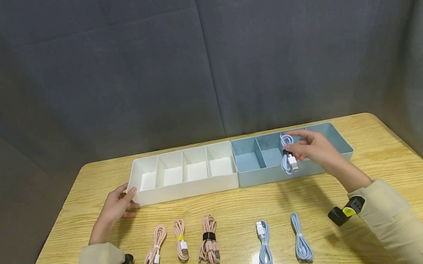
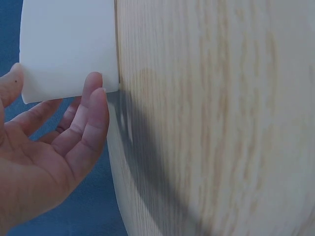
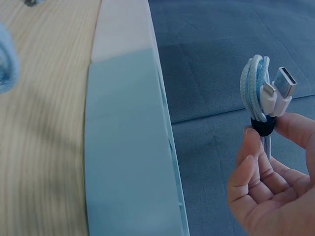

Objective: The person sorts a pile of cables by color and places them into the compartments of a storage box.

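My right hand (image 1: 308, 148) pinches a coiled light-blue USB cable (image 1: 289, 156) by its black strap, above the blue divided box (image 1: 258, 177). In the right wrist view, the cable's white plugs (image 3: 275, 98) stick up beside the coil, with thumb and fingertips on the strap. My left hand (image 1: 118, 204) holds the left end of the white divided box (image 1: 187, 190). Its thumb is at the rim and its curved fingers (image 2: 93, 128) lie around the end corner. The two boxes stand end to end, each split into compartments.
Three pink cables lie before the white box: one with a white tie (image 1: 156, 247), one with a yellow strap (image 1: 180, 240), one with a black strap (image 1: 210, 243). Two light-blue cables (image 1: 264, 246) (image 1: 300, 238) lie to the right. A dark curtain (image 1: 208, 58) hangs behind the table.
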Demonstrator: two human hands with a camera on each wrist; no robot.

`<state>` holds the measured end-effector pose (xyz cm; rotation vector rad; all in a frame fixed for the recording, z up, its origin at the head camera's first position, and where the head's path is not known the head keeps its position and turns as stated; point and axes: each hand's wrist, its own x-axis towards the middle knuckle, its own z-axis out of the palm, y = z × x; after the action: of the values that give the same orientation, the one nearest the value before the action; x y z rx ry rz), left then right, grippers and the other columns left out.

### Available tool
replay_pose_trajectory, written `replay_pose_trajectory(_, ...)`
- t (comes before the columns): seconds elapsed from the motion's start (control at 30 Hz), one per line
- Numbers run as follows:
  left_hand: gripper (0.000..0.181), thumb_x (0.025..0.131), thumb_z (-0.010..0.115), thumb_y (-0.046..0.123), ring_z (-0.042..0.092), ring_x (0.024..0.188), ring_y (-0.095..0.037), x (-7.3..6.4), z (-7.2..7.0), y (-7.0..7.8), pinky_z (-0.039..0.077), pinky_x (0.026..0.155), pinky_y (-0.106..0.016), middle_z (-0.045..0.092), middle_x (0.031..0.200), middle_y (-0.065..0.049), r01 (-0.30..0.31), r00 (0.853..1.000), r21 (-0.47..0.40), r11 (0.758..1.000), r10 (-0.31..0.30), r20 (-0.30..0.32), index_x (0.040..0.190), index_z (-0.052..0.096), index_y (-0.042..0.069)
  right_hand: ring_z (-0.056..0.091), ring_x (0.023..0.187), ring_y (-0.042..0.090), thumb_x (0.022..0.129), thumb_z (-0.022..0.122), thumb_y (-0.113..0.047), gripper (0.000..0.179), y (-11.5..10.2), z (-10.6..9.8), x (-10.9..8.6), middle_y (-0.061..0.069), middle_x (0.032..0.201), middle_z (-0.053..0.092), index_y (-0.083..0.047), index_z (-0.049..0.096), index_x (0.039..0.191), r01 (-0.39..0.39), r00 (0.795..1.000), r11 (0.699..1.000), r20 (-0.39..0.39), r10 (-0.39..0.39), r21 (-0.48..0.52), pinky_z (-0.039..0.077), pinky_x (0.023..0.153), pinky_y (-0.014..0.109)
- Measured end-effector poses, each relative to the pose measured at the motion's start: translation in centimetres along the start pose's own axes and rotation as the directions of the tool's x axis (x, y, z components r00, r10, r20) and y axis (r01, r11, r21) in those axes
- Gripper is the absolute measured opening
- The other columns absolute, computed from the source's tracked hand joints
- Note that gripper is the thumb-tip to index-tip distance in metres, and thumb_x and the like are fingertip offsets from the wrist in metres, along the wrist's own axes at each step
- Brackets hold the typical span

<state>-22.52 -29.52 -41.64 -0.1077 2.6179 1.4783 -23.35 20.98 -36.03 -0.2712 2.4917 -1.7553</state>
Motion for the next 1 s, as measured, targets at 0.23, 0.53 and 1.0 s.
replay_pose_trajectory(0.23, 0.071, 0.093, 0.044, 0.046, 0.062, 0.08, -0.022, 1.4, -0.2, -2.4, 0.054, 0.062, -0.036, 0.049, 0.106, -0.026, -0.022, 1.0, -0.017, 1.0, 0.022, -0.008, 0.142, 0.023, -0.003, 0.049, 0.058, 0.011, 0.087, 0.064, -0.022, 0.051, -0.8, 0.5, 1.3, -0.004, 0.061, 0.053, -0.001, 0.045, 0.13, -0.017, 1.0, 1.0, 0.008, 0.017, 0.0, 0.048, 0.063, 0.034)
replay_pose_trajectory(0.53, 0.077, 0.087, 0.045, 0.056, 0.063, 0.08, -0.024, 4.4, -0.2, -6.4, 0.055, 0.06, -0.038, 0.051, 0.107, -0.023, -0.014, 0.999, -0.006, 1.0, 0.013, -0.048, 0.143, 0.027, 0.005, 0.051, 0.06, 0.012, 0.087, 0.063, -0.023, 0.05, -1.6, 1.4, 2.4, -0.001, 0.065, 0.055, -0.002, 0.047, 0.129, -0.038, 0.999, 0.999, 0.002, 0.038, -0.028, 0.05, 0.063, 0.029)
replay_pose_trajectory(1.0, 0.076, 0.088, 0.046, 0.054, 0.063, 0.08, -0.022, 3.6, -0.4, -5.5, 0.055, 0.061, -0.037, 0.05, 0.109, -0.024, -0.004, 0.999, -0.019, 1.0, 0.003, -0.044, 0.143, 0.026, 0.005, 0.056, 0.061, 0.014, 0.087, 0.063, -0.021, 0.045, -1.9, 2.9, 4.8, 0.002, 0.07, 0.059, -0.001, 0.05, 0.126, -0.043, 0.999, 0.999, 0.019, 0.043, 0.003, 0.05, 0.058, 0.024)
